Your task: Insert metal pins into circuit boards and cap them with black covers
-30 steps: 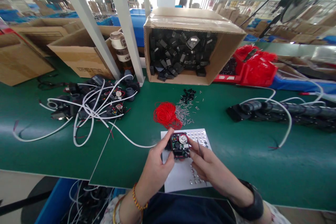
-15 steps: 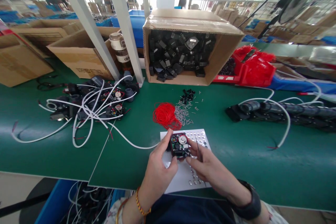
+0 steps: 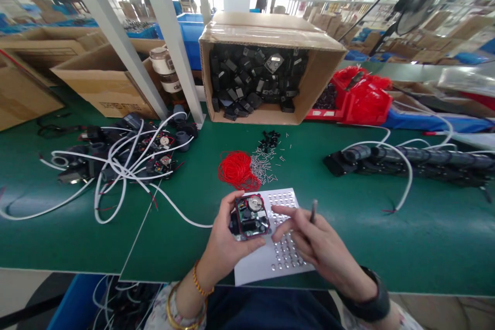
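Observation:
My left hand (image 3: 228, 237) is wrapped round a small black housing (image 3: 251, 216) whose inside faces up, showing a green circuit board, a round silver disc and red wire along its edge. My right hand (image 3: 315, 240) is just right of the housing, apart from it, with thumb and forefinger stretched toward it. A pair of metal tweezers (image 3: 314, 210) is tucked in its curled fingers; only the end shows. Beneath both hands lies a white sheet (image 3: 251, 268) carrying rows of small shiny round pieces (image 3: 284, 258).
Beyond the sheet are a red wire coil (image 3: 236, 169), loose screws (image 3: 263, 165) and small black parts (image 3: 269, 140). A carton (image 3: 327, 62) of black housings stands behind. Cabled units (image 3: 127, 149) lie left, a row of black units (image 3: 417, 165) right.
My right hand has drawn back to the right, off the housing, and the tweezers have turned in it. My left hand keeps hold of the housing, now tilted more toward view.

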